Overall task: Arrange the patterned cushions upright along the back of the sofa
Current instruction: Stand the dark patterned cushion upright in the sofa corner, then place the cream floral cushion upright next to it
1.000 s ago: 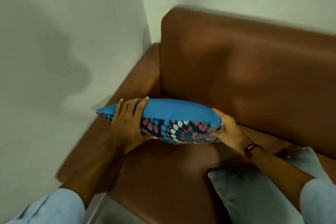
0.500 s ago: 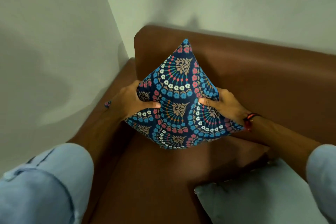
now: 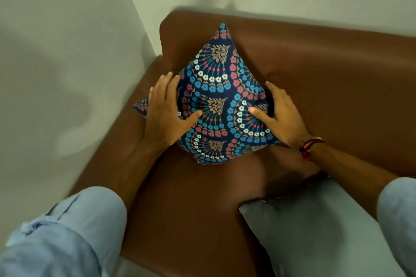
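A dark blue cushion (image 3: 221,101) with a floral fan pattern stands on one corner in the left corner of the brown leather sofa (image 3: 326,78). It leans against the backrest with its patterned face toward me. My left hand (image 3: 164,114) lies flat on its left edge, thumb across the front. My right hand (image 3: 279,114) presses its right edge, thumb on the pattern. Both hands grip the cushion between them.
A plain grey cushion (image 3: 315,231) lies flat on the seat at the lower right, under my right forearm. The sofa's left armrest (image 3: 126,132) runs beside a pale wall (image 3: 56,74). Bare brown seat (image 3: 191,209) shows in front of the patterned cushion.
The cushion went from flat, blue back upward, to standing on a corner with the pattern facing me. It has since settled back against the backrest, and my fingers have spread flatter on its sides.
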